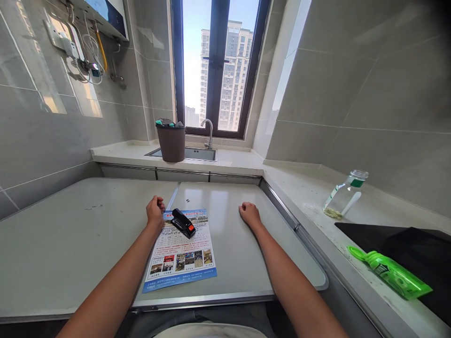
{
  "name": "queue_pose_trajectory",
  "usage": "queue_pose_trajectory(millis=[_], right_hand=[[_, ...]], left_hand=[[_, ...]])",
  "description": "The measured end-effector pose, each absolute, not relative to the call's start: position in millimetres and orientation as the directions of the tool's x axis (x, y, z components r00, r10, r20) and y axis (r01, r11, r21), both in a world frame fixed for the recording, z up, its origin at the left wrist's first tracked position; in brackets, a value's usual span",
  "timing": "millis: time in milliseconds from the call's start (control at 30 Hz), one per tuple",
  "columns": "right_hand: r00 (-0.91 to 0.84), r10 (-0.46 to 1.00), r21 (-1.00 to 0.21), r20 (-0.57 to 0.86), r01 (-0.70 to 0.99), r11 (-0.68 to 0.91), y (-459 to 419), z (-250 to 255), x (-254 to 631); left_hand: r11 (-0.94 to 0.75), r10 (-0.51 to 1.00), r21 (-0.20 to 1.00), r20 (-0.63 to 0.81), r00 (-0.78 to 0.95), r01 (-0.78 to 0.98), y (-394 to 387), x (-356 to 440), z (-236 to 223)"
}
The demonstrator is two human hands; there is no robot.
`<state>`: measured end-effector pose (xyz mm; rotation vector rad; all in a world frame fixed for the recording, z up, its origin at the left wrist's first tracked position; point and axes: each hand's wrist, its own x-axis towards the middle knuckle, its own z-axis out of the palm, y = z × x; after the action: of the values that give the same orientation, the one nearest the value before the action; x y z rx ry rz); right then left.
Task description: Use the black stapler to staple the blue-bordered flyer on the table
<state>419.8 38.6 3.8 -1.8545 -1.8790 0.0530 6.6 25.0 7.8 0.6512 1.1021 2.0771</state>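
A black stapler [183,223] with an orange-red patch at its near end lies on a printed flyer [179,251], slanting across the flyer's upper half. The flyer has blue edges and a row of small photos. My left hand [155,210] rests on the table just left of the flyer's top corner, its fingers curled in and nothing seen in them. Over on the right, my right hand [250,213] lies on the table as a loose fist, apart from the flyer. Tiny dark bits [188,201] lie on the table beyond the stapler.
The white folding table [229,263] has a metal edge and a seam. Behind it are a sink [200,153], a faucet [210,134] and a brown bin [172,143]. A glass bottle [341,199] and a green squeeze bottle [396,274] are on the right counter [303,188].
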Motion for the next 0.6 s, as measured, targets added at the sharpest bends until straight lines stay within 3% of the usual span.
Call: queue_pose_trajectory(millis=[100, 200, 267, 367, 600], right_hand=[[-0.037, 0.922, -0.381, 0.385, 0.904, 0.195, 31, 13, 401], [-0.205, 0.853, -0.476, 0.480, 0.756, 0.450, 18, 23, 363], [-0.359, 0.803, -0.544, 0.476, 0.597, 0.590, 7, 27, 328], [-0.535, 0.748, -0.601, 0.393, 0.466, 0.650, -10, 29, 274], [-0.629, 0.737, -0.427, 0.246, 0.613, 0.665, -21, 27, 229]], left_hand=[[-0.405, 0.768, 0.850, 0.116, -0.630, -0.337, 25, 8, 7], [-0.406, 0.771, 0.851, 0.124, -0.625, -0.332, 24, 9, 7], [-0.406, 0.771, 0.853, 0.128, -0.624, -0.326, 23, 10, 8], [-0.405, 0.769, 0.860, 0.136, -0.625, -0.310, 22, 10, 8], [-0.371, 0.772, 0.894, 0.146, -0.618, -0.252, 21, 12, 11]])
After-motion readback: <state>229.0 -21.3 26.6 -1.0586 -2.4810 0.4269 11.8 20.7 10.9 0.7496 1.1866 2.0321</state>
